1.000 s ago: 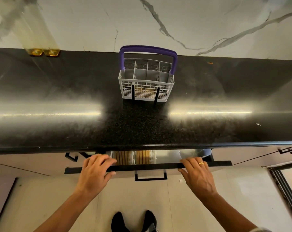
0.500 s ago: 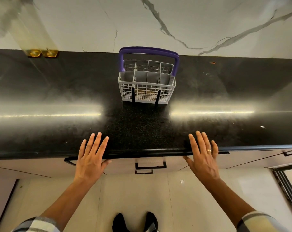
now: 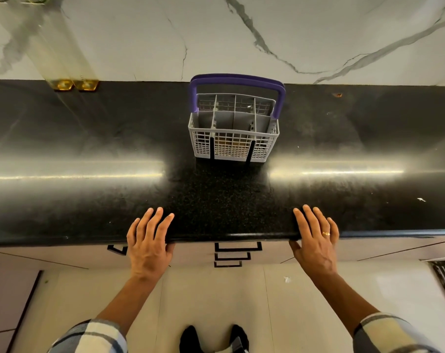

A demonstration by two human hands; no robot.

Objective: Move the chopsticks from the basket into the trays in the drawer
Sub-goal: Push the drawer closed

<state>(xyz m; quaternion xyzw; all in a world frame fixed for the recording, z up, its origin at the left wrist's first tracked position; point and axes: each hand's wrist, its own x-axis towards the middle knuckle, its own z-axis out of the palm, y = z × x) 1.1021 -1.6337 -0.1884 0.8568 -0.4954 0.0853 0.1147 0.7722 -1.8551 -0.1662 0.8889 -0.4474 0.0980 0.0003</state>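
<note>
A grey cutlery basket (image 3: 233,138) with a purple handle (image 3: 238,80) stands on the black counter (image 3: 89,194), near the back wall. Its compartments look bare of chopsticks from above; something pale shows low behind its front mesh. The drawer (image 3: 238,247) under the counter is pushed in, so only its front with a black handle shows; the trays are hidden. My left hand (image 3: 148,242) lies flat on the counter's front edge, left of the drawer handle, fingers apart. My right hand (image 3: 315,240), wearing a ring, rests flat on the edge to the right, holding nothing.
Two clear tall containers with amber bases (image 3: 73,85) stand at the back left against the marble wall (image 3: 267,34). More drawer handles (image 3: 231,257) sit below the top one. My feet (image 3: 213,338) stand on the pale tiled floor.
Both hands pushed the open drawer shut, hiding the trays with chopsticks. They then rose from the drawer front and settled flat on the counter's edge.
</note>
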